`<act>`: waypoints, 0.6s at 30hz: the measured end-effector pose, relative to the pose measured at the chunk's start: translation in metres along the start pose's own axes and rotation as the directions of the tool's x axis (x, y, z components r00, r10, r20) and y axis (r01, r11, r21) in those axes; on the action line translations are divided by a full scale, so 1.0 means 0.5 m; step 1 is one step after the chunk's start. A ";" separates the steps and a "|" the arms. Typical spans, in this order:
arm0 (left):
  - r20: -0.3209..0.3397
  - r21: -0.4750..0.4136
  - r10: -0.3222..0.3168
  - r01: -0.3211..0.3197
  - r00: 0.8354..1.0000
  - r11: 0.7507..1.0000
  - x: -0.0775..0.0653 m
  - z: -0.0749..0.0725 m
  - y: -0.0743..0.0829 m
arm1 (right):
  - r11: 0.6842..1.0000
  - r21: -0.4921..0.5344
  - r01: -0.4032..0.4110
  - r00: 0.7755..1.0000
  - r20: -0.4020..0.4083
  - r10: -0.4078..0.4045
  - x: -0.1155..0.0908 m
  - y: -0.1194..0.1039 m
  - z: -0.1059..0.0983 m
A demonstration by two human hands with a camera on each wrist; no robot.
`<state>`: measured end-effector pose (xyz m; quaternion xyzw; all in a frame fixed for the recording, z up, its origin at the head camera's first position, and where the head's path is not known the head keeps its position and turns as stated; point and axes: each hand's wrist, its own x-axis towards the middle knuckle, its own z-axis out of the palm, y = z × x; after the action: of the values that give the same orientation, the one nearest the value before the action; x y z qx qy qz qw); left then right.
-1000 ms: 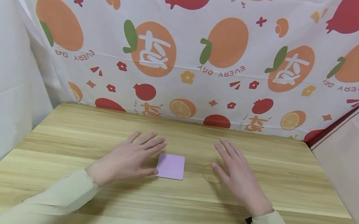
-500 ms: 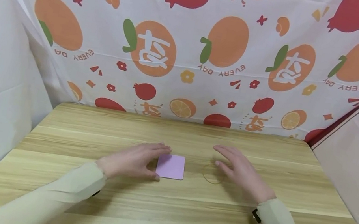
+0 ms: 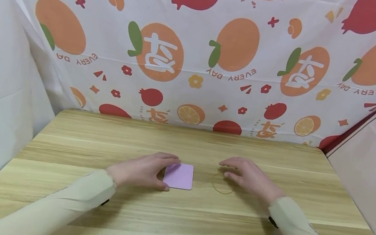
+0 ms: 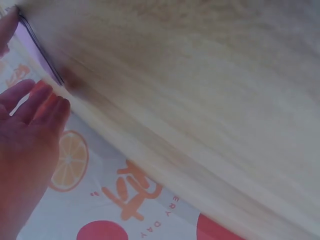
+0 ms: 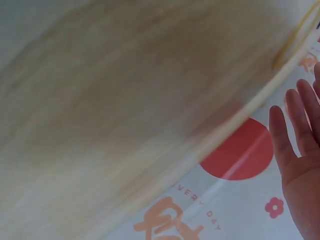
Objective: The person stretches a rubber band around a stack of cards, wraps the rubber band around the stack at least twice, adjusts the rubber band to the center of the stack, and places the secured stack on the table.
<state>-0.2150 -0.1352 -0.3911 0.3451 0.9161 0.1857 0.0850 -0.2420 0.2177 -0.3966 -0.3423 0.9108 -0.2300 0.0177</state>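
Observation:
A flat lilac square [image 3: 181, 176] with rounded corners lies on the table; in the left wrist view the same lilac square [image 4: 34, 49] shows a dark, layered edge. My left hand [image 3: 142, 170] spans its left side, thumb at the near edge and fingers over the far left corner. Seen from the left wrist, the fingers [image 4: 60, 112] are fairly straight, their tips close to the square's end. To the right lies a thin yellow rubber band [image 3: 221, 192], its far part hidden under my right hand [image 3: 253, 180]. That hand hovers with fingers extended and holds nothing.
The wood-grain table [image 3: 168, 227] reaches back to a white fruit-print curtain [image 3: 199, 52]. Pale cloth walls stand to the left and right. Both arms wear light sleeves, with a dark band [image 3: 273, 222] showing under the right cuff.
My left hand has moved right, its spread fingers coming together about the lilac square's left side. My right hand's fingers have lowered and drawn together over the rubber band. The square stays put.

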 end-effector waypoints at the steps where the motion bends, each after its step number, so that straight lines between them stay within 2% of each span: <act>1: 0.003 -0.001 -0.004 0.004 1.000 1.000 0.001 0.001 0.000 | 1.000 0.005 0.007 1.000 0.006 -0.007 0.003 0.003 0.002; 7: 0.017 -0.028 -0.018 0.018 1.000 0.999 0.006 0.007 -0.005 | 0.999 0.025 0.021 1.000 0.010 -0.021 0.013 0.012 0.012; 11: 0.003 -0.045 -0.013 0.013 1.000 0.999 0.011 0.013 -0.010 | 0.998 0.039 0.040 0.999 0.006 -0.040 0.021 0.014 0.017; 18: -0.021 -0.062 0.003 -0.004 1.000 0.998 0.017 0.017 -0.016 | 0.983 0.183 -0.026 0.999 0.035 0.020 0.033 0.011 0.011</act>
<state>-0.2237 -0.1328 -0.4023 0.3418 0.9101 0.2180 0.0856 -0.2570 0.2089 -0.4017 -0.3323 0.8893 -0.3069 0.0669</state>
